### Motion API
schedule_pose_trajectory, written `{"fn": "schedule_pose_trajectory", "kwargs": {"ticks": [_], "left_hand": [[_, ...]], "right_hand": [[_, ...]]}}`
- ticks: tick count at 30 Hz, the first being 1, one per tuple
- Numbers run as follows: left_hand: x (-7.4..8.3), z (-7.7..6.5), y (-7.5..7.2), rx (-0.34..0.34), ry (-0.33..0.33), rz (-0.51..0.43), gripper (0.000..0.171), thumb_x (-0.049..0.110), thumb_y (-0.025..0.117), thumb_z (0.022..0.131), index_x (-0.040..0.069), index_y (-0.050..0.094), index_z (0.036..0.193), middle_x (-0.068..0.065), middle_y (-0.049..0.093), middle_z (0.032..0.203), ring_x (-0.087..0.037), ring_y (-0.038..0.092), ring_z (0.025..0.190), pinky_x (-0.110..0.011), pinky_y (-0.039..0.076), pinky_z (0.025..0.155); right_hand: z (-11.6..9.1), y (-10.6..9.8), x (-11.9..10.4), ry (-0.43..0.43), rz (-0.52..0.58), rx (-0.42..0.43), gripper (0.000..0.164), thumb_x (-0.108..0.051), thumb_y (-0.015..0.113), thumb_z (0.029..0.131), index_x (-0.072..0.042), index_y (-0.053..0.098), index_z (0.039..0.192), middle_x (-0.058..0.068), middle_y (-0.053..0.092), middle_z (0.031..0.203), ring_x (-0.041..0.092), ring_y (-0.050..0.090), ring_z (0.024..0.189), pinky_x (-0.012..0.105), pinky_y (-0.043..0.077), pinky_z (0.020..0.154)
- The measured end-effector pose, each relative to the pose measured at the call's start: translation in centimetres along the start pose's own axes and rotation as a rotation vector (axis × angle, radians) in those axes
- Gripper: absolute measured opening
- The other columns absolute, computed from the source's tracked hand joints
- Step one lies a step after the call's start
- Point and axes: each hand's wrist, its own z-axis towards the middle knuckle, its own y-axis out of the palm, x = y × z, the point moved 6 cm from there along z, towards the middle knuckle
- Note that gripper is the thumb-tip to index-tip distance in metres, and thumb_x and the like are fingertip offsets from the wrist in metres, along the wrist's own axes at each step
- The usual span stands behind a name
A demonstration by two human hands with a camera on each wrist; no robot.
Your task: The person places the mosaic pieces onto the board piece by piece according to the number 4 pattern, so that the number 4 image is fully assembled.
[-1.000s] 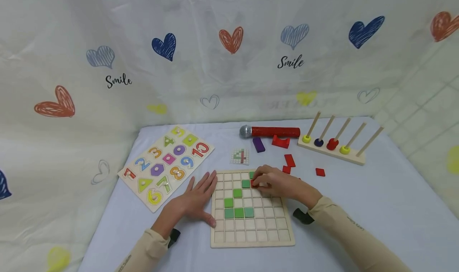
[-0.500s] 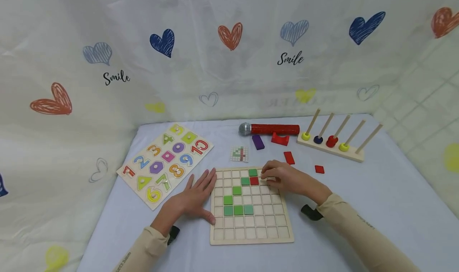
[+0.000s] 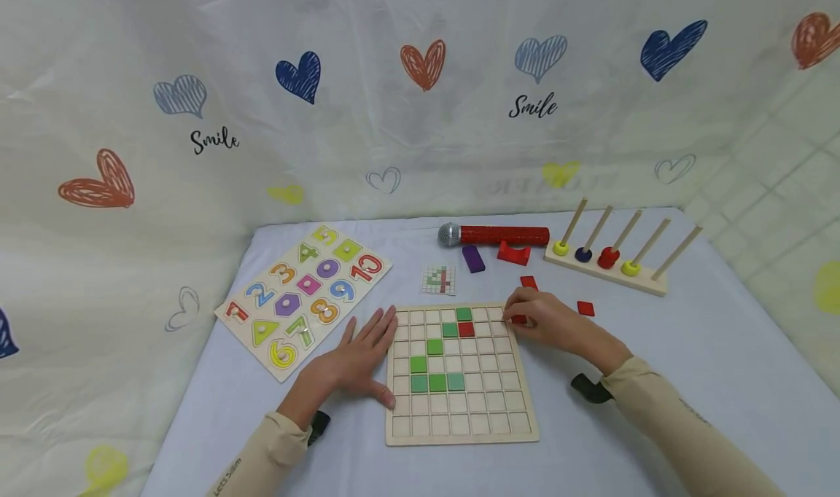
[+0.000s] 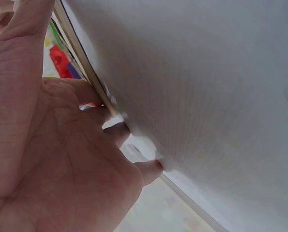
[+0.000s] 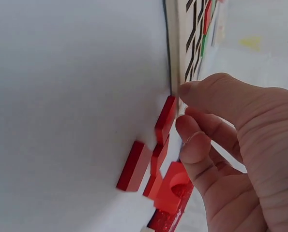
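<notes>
Right hand (image 3: 550, 323) shifted off red tile (image 3: 466, 329) on board (image 3: 469, 407), grip narrowly parted, left hand (image 3: 351, 369) spread

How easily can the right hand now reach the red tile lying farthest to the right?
Probably easily: the red tile lies uncovered on the cloth, close to the right hand. However, the fingers point toward the board, so the hand may need to draw back first.

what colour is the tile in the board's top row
Green; that tile shows best in the head view.
</notes>
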Motion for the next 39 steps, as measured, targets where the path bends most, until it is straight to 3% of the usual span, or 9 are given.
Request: {"fn": "schedule_pose_trajectory", "kwargs": {"ticks": [8,17,21,34,39], "left_hand": [[-0.2,0.1,0.1,-0.004,0.004,0.005,0.140,0.067,0.088,0.076,0.004,0.007,0.172,-0.012,-0.005,0.183,-0.036,-0.004,0.171,-0.069,-0.002,0.134],[-0.2,0.2,-0.1,0.001,0.003,0.019,0.140,0.067,0.088,0.077,0.004,0.008,0.172,-0.012,-0.005,0.183,-0.036,-0.004,0.171,-0.070,-0.001,0.134],[-0.1,0.2,0.0,-0.004,0.006,0.007,0.139,0.066,0.088,0.077,0.003,0.008,0.172,-0.013,-0.005,0.183,-0.037,-0.004,0.170,-0.070,-0.001,0.133],[0.0,0.1,0.0,-0.003,0.000,0.011,0.139,0.065,0.089,0.076,0.003,0.008,0.172,-0.012,-0.005,0.183,-0.036,-0.004,0.171,-0.069,-0.001,0.134],[-0.4,0.2,0.2,0.013,0.033,-0.045,0.143,0.069,0.088,0.074,0.004,0.006,0.172,-0.011,-0.007,0.183,-0.036,-0.006,0.170,-0.071,-0.005,0.133]], "right_hand": [[-1.0,-0.1,1.4,0.068,-0.052,0.001,0.025,-0.001,0.086,0.087,-0.008,0.083,0.111,0.009,0.072,0.114,0.021,0.063,0.105,0.032,0.066,0.082],[-1.1,-0.2,2.2,0.038,0.010,0.015,0.023,0.002,0.085,0.086,-0.009,0.081,0.106,0.007,0.068,0.107,0.013,0.059,0.086,0.021,0.058,0.071],[-1.2,-0.1,2.4,0.051,0.034,0.001,0.020,0.001,0.084,0.087,-0.010,0.081,0.104,0.007,0.068,0.108,0.011,0.060,0.085,0.020,0.059,0.072],[-1.4,-0.5,2.0,0.069,0.021,0.036,0.022,0.001,0.085,0.086,-0.008,0.082,0.105,0.007,0.069,0.108,0.013,0.061,0.086,0.018,0.059,0.071],[-1.1,-0.4,0.9,0.000,0.063,0.049,0.022,0.003,0.083,0.086,-0.008,0.082,0.105,0.007,0.070,0.107,0.014,0.061,0.082,0.018,0.057,0.069]]}}
